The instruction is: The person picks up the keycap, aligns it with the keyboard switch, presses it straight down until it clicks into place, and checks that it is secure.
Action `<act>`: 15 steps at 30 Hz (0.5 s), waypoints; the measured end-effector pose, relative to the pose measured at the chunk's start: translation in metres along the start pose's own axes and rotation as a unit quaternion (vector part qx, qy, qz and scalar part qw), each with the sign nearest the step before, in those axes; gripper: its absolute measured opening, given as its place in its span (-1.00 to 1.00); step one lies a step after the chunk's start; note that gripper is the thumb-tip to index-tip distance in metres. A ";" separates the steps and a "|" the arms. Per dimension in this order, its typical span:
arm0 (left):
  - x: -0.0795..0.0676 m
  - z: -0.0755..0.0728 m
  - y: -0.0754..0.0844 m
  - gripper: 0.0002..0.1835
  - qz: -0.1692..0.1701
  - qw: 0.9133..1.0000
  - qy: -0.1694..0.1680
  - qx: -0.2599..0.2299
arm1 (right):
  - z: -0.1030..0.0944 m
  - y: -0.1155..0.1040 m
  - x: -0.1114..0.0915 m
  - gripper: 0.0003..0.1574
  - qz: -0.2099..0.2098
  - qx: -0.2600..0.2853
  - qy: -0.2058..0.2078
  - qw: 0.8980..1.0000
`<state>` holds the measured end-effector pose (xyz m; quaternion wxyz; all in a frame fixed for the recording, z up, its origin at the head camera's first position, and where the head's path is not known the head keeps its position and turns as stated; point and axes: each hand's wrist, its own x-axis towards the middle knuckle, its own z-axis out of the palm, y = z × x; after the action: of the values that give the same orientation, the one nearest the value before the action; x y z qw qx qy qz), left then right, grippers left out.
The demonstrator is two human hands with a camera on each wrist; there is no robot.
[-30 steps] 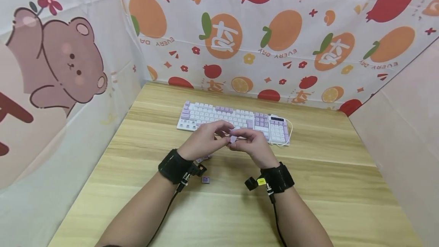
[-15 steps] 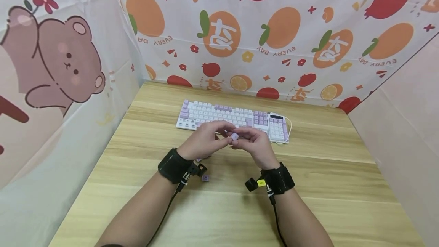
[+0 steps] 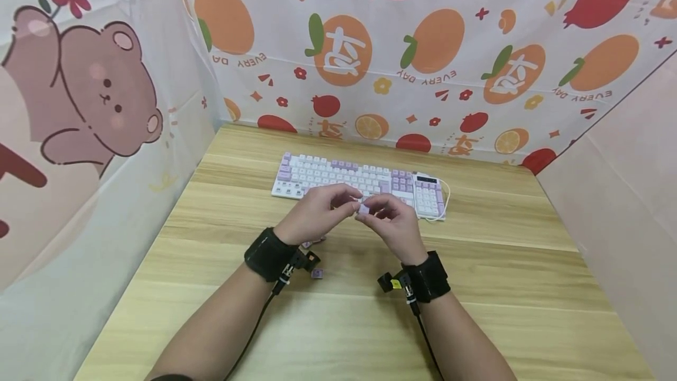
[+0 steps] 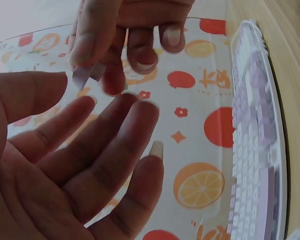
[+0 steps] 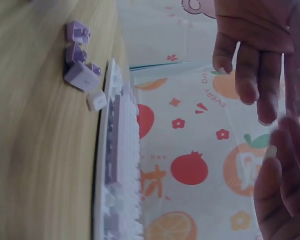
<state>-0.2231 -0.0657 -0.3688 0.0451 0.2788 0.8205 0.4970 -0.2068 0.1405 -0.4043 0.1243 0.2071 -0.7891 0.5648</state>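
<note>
My right hand (image 3: 395,223) pinches a small light purple keycap (image 3: 363,209) between thumb and forefinger, above the front edge of the keyboard. My left hand (image 3: 319,211) is close beside it, palm facing the other hand. In the left wrist view its fingers are spread and relaxed, and the thumb tip lies near the keycap (image 4: 81,76). Behind both hands lies a white and purple keyboard (image 3: 330,172), with bare switches (image 3: 288,191) exposed at its lower left corner.
Several loose keycaps (image 5: 82,75) lie on the wooden table (image 3: 338,328) before the keyboard's left end. One purple keycap (image 3: 317,274) sits apart, nearer the person. A white cable (image 3: 448,193) loops around the keyboard's right end. A fruit-print cloth (image 3: 402,93) hangs behind.
The two hands have drawn slightly apart. The left fingers have come off the keycap, which now sits in the right fingertips, and it has been turned a little.
</note>
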 end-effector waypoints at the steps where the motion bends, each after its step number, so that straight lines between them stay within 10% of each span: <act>1: 0.000 0.000 0.001 -0.73 -0.001 1.000 -0.002 -0.017 | 0.000 -0.001 0.001 -0.73 -0.024 -0.014 0.002 1.000; 8: -0.001 0.000 0.003 -0.76 -0.007 0.997 0.023 -0.078 | -0.001 -0.010 0.010 -0.80 -0.115 -0.075 -0.022 0.990; 15: -0.004 -0.013 0.002 -0.80 -0.007 0.990 0.128 -0.058 | -0.014 -0.013 0.017 -0.80 -0.113 -0.081 0.061 0.988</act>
<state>-0.2233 -0.0767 -0.3612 -0.0408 0.2043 0.7910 0.5753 -0.2160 0.1469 -0.3820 0.2516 0.2492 -0.7949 0.4927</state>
